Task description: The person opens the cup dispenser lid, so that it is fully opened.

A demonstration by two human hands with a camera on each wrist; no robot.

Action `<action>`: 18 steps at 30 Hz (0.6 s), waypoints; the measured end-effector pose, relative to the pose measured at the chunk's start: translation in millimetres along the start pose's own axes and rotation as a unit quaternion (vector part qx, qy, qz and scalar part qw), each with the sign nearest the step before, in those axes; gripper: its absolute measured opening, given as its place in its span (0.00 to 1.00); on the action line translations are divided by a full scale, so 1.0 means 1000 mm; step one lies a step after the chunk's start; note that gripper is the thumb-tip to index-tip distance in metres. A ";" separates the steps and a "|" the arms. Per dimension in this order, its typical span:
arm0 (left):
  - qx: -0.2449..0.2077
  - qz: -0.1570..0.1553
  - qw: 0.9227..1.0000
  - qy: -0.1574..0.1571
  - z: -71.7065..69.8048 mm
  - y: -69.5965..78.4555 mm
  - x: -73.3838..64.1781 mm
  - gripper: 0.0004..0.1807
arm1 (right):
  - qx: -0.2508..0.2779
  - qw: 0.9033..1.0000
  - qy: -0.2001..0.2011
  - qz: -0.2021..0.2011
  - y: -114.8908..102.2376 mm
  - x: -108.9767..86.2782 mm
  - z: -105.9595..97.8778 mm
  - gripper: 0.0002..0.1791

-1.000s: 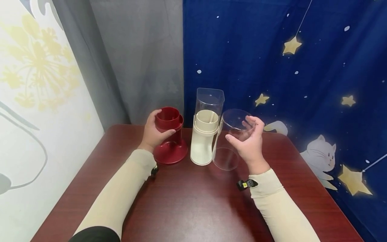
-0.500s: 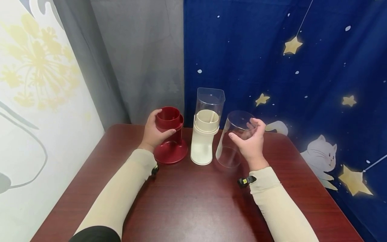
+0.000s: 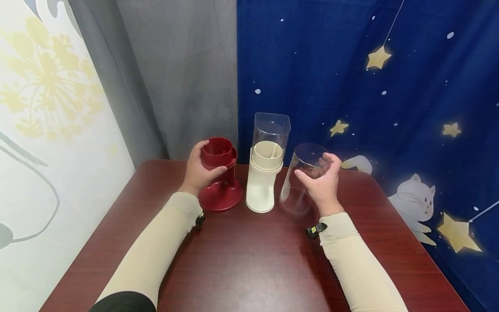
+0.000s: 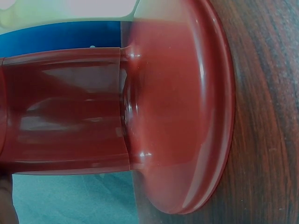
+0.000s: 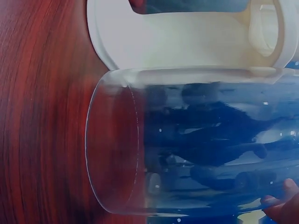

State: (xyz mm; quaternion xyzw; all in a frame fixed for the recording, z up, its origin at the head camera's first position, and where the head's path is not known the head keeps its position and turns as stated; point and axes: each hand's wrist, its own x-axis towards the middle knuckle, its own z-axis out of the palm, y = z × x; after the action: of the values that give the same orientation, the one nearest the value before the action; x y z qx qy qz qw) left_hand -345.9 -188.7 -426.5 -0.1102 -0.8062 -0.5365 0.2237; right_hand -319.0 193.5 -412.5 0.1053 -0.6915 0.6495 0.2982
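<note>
At the back of the table stands a dark red plastic stand (image 3: 221, 197) with a round base and a ring-shaped collar on top. My left hand (image 3: 198, 171) holds it by the collar, thumb across the near side. My right hand (image 3: 322, 184) grips a clear plastic cylinder (image 3: 288, 190) near its upper rim, thumb and fingers spread around the wall. The cylinder leans slightly, its lower end at the tabletop. In the right wrist view the cylinder (image 5: 112, 149) shows see-through, with fingertips (image 5: 282, 205) at its side. The left wrist view shows the red base (image 4: 173, 107) flat on the wood.
Between the hands stands a cream plastic holder (image 3: 260, 190) with a clear squarish sleeve (image 3: 271, 125) rising behind its collar. The dark red wooden table (image 3: 249, 260) extends toward me. Behind it hang a grey curtain (image 3: 187, 78) and a blue starry curtain (image 3: 312, 56).
My right hand has shifted the clear cylinder a little to the right, opening a gap beside the cream holder. My left hand and the red stand have stayed put.
</note>
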 end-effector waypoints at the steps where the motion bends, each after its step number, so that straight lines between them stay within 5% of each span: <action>1: 0.000 0.001 1.000 0.000 0.000 0.000 0.000 0.54 | -0.006 1.000 0.000 0.002 0.002 0.000 0.000 0.53; 10: 0.001 0.002 1.000 0.000 0.001 -0.001 0.002 0.54 | -0.105 0.994 0.011 0.018 0.009 0.001 -0.003 0.54; 18: 0.003 0.008 1.000 0.003 0.001 -0.001 0.002 0.53 | -0.138 0.990 0.008 0.027 0.014 0.004 -0.004 0.56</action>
State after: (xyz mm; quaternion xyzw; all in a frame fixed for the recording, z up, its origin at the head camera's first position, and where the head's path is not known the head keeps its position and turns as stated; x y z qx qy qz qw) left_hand -347.9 -188.5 -426.8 -0.1147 -0.8062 -0.5325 0.2308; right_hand -328.6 200.2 -422.3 0.0390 -0.7745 0.5567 0.2978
